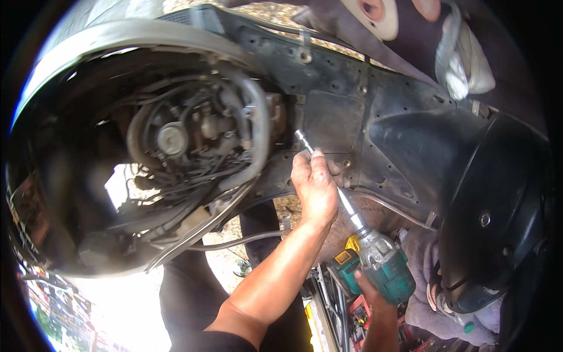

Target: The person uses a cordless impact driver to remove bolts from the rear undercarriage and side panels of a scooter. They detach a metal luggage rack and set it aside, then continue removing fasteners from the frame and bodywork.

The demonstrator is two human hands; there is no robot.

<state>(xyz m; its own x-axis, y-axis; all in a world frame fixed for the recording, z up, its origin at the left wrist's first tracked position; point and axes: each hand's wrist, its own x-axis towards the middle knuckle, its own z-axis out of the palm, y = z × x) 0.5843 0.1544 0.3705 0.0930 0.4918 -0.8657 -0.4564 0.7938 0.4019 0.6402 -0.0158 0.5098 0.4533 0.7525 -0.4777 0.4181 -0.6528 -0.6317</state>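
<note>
A green impact wrench (388, 271) with a grey metal nose is in my right hand (378, 302), whose fingers wrap its handle low in the view. From the nose a long silver extension bar (350, 211) slants up and to the left. My left hand (316, 185) closes around this bar near its far end. Beyond those fingers the socket tip (301, 137) sticks out, over the edge of a dark panel (334, 120) with bolt holes. Left of the tip lies an open engine bay (199, 129) with hoses, wires and a round metal cap.
A black moulded cover (495, 217) fills the right side. Below it lies a grey-purple cloth (419, 258). Tools sit in a red tray (359, 317) near the bottom. A crumpled white cloth (463, 64) rests at the upper right. A curved pale rim (135, 32) borders the bay.
</note>
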